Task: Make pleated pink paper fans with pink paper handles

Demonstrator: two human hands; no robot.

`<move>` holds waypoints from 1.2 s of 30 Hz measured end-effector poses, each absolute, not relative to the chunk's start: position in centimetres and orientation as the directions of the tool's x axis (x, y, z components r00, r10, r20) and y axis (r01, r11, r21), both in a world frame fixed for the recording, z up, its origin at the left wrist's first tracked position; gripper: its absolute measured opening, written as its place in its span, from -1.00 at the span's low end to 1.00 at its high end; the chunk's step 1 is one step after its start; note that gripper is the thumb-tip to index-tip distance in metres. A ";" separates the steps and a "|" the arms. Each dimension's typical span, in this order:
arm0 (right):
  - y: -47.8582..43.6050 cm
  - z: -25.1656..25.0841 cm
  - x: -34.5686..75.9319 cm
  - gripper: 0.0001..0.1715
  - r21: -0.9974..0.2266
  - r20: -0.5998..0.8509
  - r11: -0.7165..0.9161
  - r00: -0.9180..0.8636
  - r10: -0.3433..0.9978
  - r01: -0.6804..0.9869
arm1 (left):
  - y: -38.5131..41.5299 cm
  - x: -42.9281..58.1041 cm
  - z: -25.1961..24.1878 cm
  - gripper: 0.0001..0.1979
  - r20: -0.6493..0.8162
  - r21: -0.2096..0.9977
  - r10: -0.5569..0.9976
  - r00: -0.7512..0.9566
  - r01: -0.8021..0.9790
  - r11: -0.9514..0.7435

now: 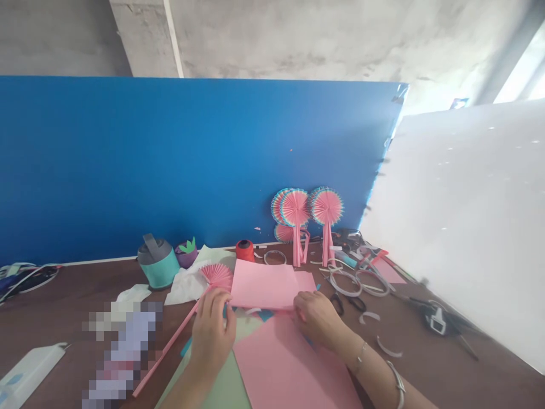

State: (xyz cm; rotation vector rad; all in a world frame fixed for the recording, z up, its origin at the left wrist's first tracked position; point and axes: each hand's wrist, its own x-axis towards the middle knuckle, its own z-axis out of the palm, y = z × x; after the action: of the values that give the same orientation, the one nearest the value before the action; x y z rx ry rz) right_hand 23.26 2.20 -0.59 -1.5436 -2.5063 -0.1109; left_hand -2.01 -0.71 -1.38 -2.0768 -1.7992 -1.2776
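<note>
A pink paper sheet (264, 283) is raised between my hands, its lower edge folded. My left hand (214, 329) is closed on its lower left corner. At the lower right corner, my right hand (318, 318) has its fingers curled round the same edge. Another pink sheet (293, 363) lies flat below, over a pale green sheet (227, 378). A small pleated pink fan (217, 275) with a long pink strip (164, 355) lies beside my left hand. The fingertips are partly hidden by the paper.
Finished round pink fans (327, 207) stand against the blue panel (170, 165). A red thread spool (244, 251), a teal container (159, 266) and a purple pot (186, 257) are at the back. Rolled clear rings (346, 283), scissors (356, 303) and paper scraps are on the right.
</note>
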 end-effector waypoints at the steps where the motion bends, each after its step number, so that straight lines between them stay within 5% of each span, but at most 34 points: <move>1: 2.3 -0.7 23.4 -0.82 -0.094 0.287 0.467 -0.426 0.858 0.879 | -0.8 -1.9 -1.4 -0.82 0.665 0.488 0.742 -0.081 0.800 -0.350; 3: 2.3 -1.0 23.3 -0.82 -0.167 0.444 0.553 -0.438 0.781 0.816 | -1.1 -1.2 -1.6 -0.77 0.535 0.668 0.840 -0.087 0.652 -0.358; 6: 1.7 -1.4 22.5 -0.80 -0.126 0.576 0.714 -0.535 0.618 0.689 | -1.4 0.3 -2.0 -0.61 0.100 0.923 0.995 -0.005 0.374 -0.091; 9: 0.9 -1.9 21.3 -0.78 0.000 0.557 0.803 -0.668 0.494 0.595 | -1.3 1.4 -2.4 -0.55 -0.086 0.981 0.996 0.021 0.177 0.081; 12: 0.2 -2.2 20.4 -0.78 0.052 0.467 0.839 -0.756 0.459 0.542 | -1.1 1.4 -2.5 -0.56 -0.087 0.986 0.995 -0.038 0.140 0.091; 16: 0.5 -1.4 20.7 -0.76 -0.050 0.322 0.798 -0.746 0.582 0.601 | -1.1 0.6 -2.2 -0.59 0.024 0.988 0.996 -0.080 0.153 -0.011; 18: 1.4 -0.3 22.1 -0.73 -0.124 0.257 0.628 -0.587 0.768 0.768 | -1.3 0.1 -2.0 -0.62 0.126 0.976 0.986 -0.110 0.192 -0.103; 20: 2.4 0.8 24.3 -0.71 -0.178 0.170 0.243 -0.214 0.962 0.953 | -1.5 -0.2 -1.8 -0.67 0.217 0.953 0.961 -0.173 0.252 -0.170; 21: 2.9 1.2 25.5 -0.71 -0.152 0.089 0.044 -0.031 0.996 0.987 | -1.5 -0.3 -1.8 -0.68 0.251 0.945 0.944 -0.212 0.266 -0.192; 23: 3.5 1.7 27.8 -0.73 -0.101 0.036 -0.106 0.110 0.993 0.989 | -1.4 -0.4 -1.8 -0.68 0.272 0.948 0.920 -0.281 0.243 -0.206; 28: 3.6 0.9 29.5 -0.71 0.046 -0.003 -0.223 0.224 0.975 0.974 | -0.2 -0.7 -2.0 -0.62 0.097 0.991 0.959 -0.268 0.114 -0.069; 36: 3.9 0.3 29.2 -0.65 -0.005 -0.021 -0.243 0.242 0.970 0.970 | 0.5 -1.4 -2.1 -0.63 0.060 0.997 0.952 -0.301 -0.023 -0.070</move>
State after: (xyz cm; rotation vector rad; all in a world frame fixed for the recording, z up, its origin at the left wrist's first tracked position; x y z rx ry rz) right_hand 29.25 3.88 0.29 -2.4830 -1.9389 0.0316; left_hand -1.36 0.46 -2.05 -1.8619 -2.3816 -2.5979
